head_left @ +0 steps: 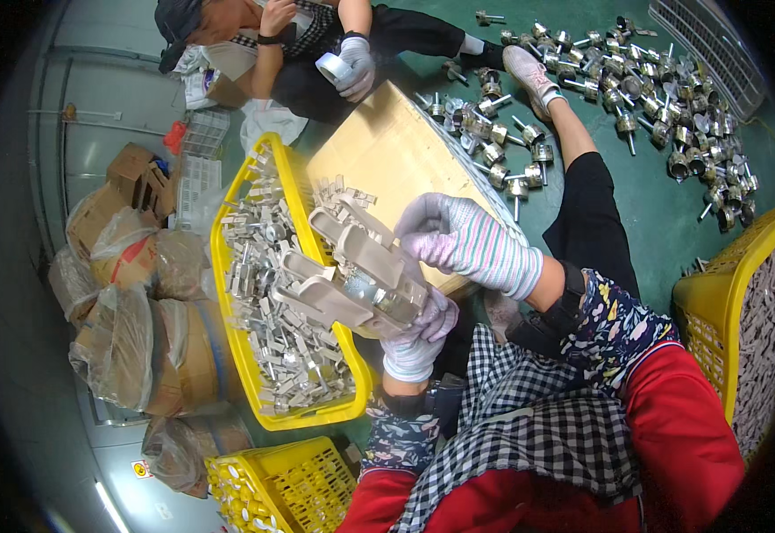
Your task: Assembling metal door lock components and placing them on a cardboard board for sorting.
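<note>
My left hand (pixel 420 342), in a striped glove, grips a beige plastic part with several broad prongs (pixel 365 275) from below. The prongs point up and away from me, and a clear or metallic piece shows among them. My right hand (pixel 481 244), in a matching glove, is beside the part's right side with its fingers curled and thumb pressed in. Whatever the right fingertips hold is hidden. Beyond and left of my hands, a yellow crate (pixel 352 410) holds many small beige and metal parts (pixel 272 293).
A cardboard-coloured board (pixel 396 160) lies ahead. Metal pieces with stems (pixel 645 98) are spread over the green floor at far right. A seated person holds a tape roll (pixel 332 67). Yellow crates stand right (pixel 712 298) and lower left (pixel 316 484); wrapped cartons (pixel 187 346) stack at left.
</note>
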Tool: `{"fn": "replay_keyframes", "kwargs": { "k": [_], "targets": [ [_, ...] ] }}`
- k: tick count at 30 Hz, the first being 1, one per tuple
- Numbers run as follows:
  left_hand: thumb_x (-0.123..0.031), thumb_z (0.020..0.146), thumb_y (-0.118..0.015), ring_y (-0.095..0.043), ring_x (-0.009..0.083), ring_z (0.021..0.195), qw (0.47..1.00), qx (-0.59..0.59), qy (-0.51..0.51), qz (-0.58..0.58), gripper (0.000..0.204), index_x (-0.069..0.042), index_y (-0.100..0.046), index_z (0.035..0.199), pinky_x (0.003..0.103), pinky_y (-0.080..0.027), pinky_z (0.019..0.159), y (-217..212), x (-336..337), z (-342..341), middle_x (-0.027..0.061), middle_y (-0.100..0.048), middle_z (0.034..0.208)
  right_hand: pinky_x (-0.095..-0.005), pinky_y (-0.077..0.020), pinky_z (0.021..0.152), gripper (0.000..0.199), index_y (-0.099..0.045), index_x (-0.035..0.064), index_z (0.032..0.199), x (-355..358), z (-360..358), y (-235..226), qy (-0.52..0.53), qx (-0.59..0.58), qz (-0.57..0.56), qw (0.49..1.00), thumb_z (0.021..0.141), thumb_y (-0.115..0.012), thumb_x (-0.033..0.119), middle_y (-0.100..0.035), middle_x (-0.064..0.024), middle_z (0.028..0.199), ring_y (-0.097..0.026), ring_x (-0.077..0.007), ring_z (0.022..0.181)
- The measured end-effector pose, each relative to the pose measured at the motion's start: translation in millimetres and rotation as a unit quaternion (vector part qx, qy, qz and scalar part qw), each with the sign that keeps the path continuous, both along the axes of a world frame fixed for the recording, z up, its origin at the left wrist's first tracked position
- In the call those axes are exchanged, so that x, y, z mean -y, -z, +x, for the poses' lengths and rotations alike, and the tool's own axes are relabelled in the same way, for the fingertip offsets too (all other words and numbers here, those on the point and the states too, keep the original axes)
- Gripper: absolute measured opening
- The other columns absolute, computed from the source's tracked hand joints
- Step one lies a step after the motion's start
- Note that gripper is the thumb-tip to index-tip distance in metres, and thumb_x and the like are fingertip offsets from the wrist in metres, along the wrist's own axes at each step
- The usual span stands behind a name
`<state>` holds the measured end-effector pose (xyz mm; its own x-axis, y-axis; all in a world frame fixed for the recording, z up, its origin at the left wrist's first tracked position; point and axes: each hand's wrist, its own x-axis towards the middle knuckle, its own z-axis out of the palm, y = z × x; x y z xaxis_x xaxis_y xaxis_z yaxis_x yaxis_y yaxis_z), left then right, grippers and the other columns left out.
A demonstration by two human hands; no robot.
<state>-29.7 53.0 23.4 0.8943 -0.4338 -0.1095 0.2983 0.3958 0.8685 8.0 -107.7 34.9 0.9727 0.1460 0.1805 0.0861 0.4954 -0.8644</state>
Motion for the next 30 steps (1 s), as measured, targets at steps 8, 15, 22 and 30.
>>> {"fn": "replay_keyframes", "kwargs": {
  "k": [8,15,22,30],
  "targets": [
    [-0.029,0.078,-0.062,-0.051,0.0207,0.103,0.522,-0.509,0.056,-0.682,0.049,-0.006,-0.041,0.116,0.034,-0.045,0.087,54,-32,-1,0.0087,-0.049,0.111,-0.0285,-0.0426,0.086,0.060,-0.036,0.0032,0.131,-43,12,58,-0.209,0.068,0.138,0.966,0.082,-0.058,0.030,-0.050,-0.0147,0.119,-0.051,-0.0162,0.103],
    [-0.039,0.076,-0.062,-0.048,0.0217,0.105,0.400,-0.484,0.113,-0.770,0.067,-0.009,-0.033,0.128,0.035,-0.042,0.088,12,16,43,0.0064,-0.048,0.114,-0.0346,-0.0372,0.095,0.063,-0.041,-0.0032,0.123,-12,-28,13,0.143,0.000,-0.025,0.989,0.076,-0.065,0.031,-0.052,-0.0156,0.116,-0.050,-0.0218,0.108],
    [-0.025,0.078,-0.059,-0.051,0.0165,0.089,0.802,-0.398,0.180,-0.408,0.044,-0.005,-0.044,0.114,0.029,-0.042,0.073,2,6,-8,0.0050,-0.052,0.100,-0.0317,-0.0437,0.088,0.070,-0.041,0.0037,0.125,11,-8,-7,-0.106,0.152,-0.260,0.948,0.066,-0.074,0.022,-0.053,-0.0107,0.115,-0.052,-0.0169,0.103],
    [-0.012,0.081,-0.054,-0.054,0.0153,0.084,0.982,0.080,0.165,0.046,0.032,0.001,-0.051,0.110,0.026,-0.043,0.072,-44,17,-4,0.0074,-0.056,0.096,-0.0329,-0.0411,0.092,0.081,-0.048,0.0012,0.120,27,-16,-7,-0.156,0.065,0.025,0.985,0.057,-0.077,0.045,-0.054,-0.0104,0.116,-0.052,-0.0193,0.106]
  ]
}}
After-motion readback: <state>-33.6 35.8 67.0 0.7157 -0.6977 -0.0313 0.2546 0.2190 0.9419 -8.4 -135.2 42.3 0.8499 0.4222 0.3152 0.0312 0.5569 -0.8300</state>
